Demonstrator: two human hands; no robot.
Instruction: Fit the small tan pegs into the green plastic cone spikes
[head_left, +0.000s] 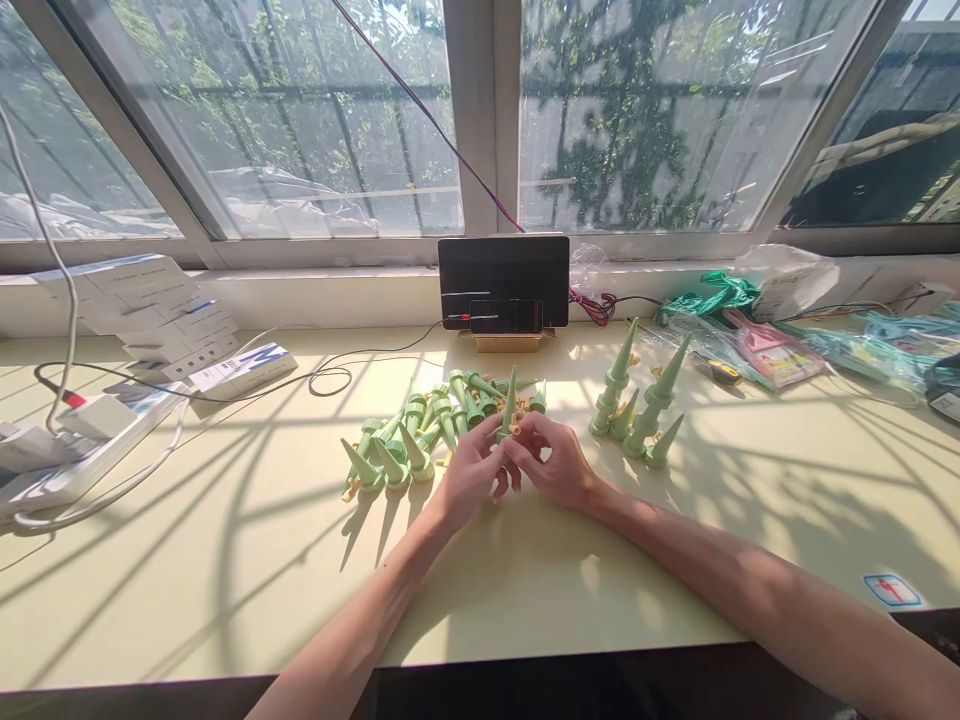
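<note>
Watering spike (509,398): green, tapered, upright, with yellow valve (515,428). Left hand (469,466): fingers (487,430) clamped on spike. Right hand (564,466): fingers pinching the valve.

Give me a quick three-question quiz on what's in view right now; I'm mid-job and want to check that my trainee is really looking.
1. Pick one: what do the left hand and the right hand hold between them?
A) a pink packet
B) a green cone
C) a white box

2. True or false: the black tablet is propped up on a brown stand, beyond both hands.

3. Fill in the gap, from the person's side: the tall green stacks stand on the table to the ____ of both hands.

Key: 1. B; 2. True; 3. right
</note>
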